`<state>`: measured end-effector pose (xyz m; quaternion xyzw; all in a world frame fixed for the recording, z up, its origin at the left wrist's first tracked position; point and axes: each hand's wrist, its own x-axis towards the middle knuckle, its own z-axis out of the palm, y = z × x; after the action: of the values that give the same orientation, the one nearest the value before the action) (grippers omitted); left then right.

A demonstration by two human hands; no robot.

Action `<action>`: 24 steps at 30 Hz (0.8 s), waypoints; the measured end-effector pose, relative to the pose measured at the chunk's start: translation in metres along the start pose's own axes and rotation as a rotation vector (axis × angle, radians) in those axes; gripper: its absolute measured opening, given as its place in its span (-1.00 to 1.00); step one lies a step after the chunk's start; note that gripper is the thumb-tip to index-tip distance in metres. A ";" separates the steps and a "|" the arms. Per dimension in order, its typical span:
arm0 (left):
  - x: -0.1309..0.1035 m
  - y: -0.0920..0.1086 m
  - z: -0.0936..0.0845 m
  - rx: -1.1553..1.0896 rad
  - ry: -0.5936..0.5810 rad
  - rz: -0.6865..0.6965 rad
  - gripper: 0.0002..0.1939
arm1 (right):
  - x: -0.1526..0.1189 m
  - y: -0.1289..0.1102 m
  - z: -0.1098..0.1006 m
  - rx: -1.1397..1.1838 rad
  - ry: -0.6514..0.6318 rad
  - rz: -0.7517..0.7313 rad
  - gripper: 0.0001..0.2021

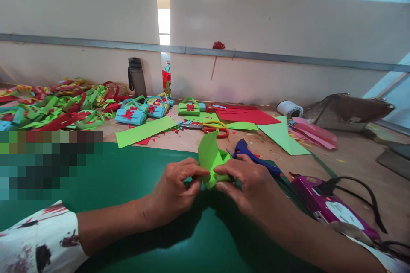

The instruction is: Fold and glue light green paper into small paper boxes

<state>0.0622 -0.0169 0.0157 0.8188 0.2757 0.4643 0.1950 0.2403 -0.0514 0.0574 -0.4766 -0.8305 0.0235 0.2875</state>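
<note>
Between my two hands is a folded piece of bright green paper (209,152), shaped like a small open box with one tall flap standing up. My left hand (181,185) pinches its near left side between thumb and fingers. On the right side, my right hand (248,179) grips the paper, with fingertips and thumb on its near edge. The paper is held just above a dark green mat (128,170). Close behind my right hand lies a blue glue gun (246,150), partly covered by the fingers. Scissors with yellow and red handles (215,127) rest beyond the paper.
A heap of green and red paper pieces (64,106) fills the far left. Small paper bags (130,113), a dark bottle (137,77) and red sheets (245,114) stand or lie at the back. On the right are a purple power strip (333,204) with a black cable and a brown bag (346,111).
</note>
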 end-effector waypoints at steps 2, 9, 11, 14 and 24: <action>-0.001 -0.001 0.000 0.001 -0.005 0.029 -0.76 | 0.000 0.000 0.000 -0.015 -0.007 -0.011 -0.88; -0.005 -0.005 0.001 0.015 -0.026 0.134 -0.77 | 0.001 -0.004 -0.004 0.010 -0.043 0.041 -0.87; -0.005 -0.005 0.002 0.013 -0.023 0.170 -0.78 | 0.001 -0.005 -0.005 0.018 -0.058 0.060 -0.87; -0.004 -0.005 0.002 0.004 -0.028 0.197 -0.80 | 0.002 -0.004 -0.006 0.000 -0.060 0.046 -0.84; -0.004 -0.003 0.005 0.034 -0.039 0.147 -0.90 | -0.002 0.000 -0.002 0.027 -0.063 -0.004 -0.84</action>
<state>0.0636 -0.0175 0.0088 0.8490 0.2187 0.4565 0.1516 0.2420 -0.0536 0.0584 -0.4702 -0.8396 0.0491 0.2674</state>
